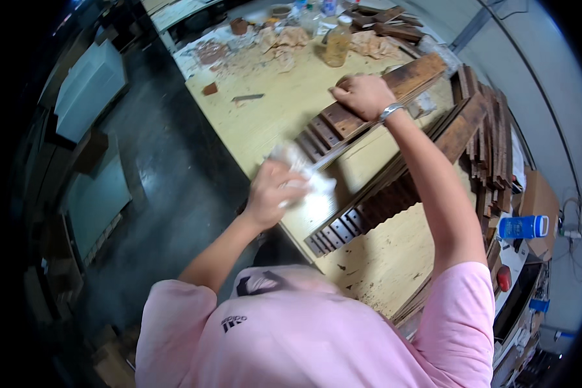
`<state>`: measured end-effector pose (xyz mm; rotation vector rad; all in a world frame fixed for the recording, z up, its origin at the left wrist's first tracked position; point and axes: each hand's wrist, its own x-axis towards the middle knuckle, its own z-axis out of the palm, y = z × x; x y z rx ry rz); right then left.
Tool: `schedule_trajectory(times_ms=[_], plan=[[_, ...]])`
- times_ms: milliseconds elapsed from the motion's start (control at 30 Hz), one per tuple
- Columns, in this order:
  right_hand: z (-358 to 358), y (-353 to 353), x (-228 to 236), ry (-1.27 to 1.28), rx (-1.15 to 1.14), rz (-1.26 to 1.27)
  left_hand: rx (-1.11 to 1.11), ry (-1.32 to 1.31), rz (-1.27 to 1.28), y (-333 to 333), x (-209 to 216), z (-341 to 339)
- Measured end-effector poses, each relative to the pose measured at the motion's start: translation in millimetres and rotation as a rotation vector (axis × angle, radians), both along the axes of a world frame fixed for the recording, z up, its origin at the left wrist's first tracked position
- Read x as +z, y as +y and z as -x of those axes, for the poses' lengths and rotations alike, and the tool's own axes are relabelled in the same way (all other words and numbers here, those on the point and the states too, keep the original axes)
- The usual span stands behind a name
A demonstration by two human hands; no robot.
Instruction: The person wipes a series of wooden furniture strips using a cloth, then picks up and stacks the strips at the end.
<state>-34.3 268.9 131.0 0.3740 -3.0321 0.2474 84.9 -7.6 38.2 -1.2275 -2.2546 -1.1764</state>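
Note:
My left hand (270, 196) is closed on a crumpled white rag (307, 184), which is smeared by motion. The rag is at the near end of a stack of long brown strips (317, 137), whose stepped ends show small holes. My right hand (363, 97), with a silver bracelet at the wrist, has its fingers curled down over the top strip of this stack. Nearer me, a second stack of similar strips (388, 205) lies at a slant, with shiny, holed ends at its lower left. My right forearm crosses over it and hides part of it.
All this lies on a pale yellow worktable (239, 129). Beyond are a bottle of yellowish liquid (337, 44), stained cloths (283, 40) and a small flat blade-like piece (247, 97). More brown strips (491, 139) are piled at right, near a blue bottle (522, 227).

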Motion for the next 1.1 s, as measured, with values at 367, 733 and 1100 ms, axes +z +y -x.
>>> schedule_trajectory(times_ms=[367,733,1100], plan=[[0.5,-2.2,9.8,-0.146,-0.043,-0.075,0.290,-0.098,-0.054,-63.2,-29.3,-43.7],[0.5,-3.0,12.8,-0.104,-0.067,-0.076,0.669,-0.081,-0.117,-133.3,-40.3,26.0],[-2.4,-6.5,11.7,-0.048,-0.002,-0.012,0.684,-0.165,0.100,-114.2,-58.4,281.5]])
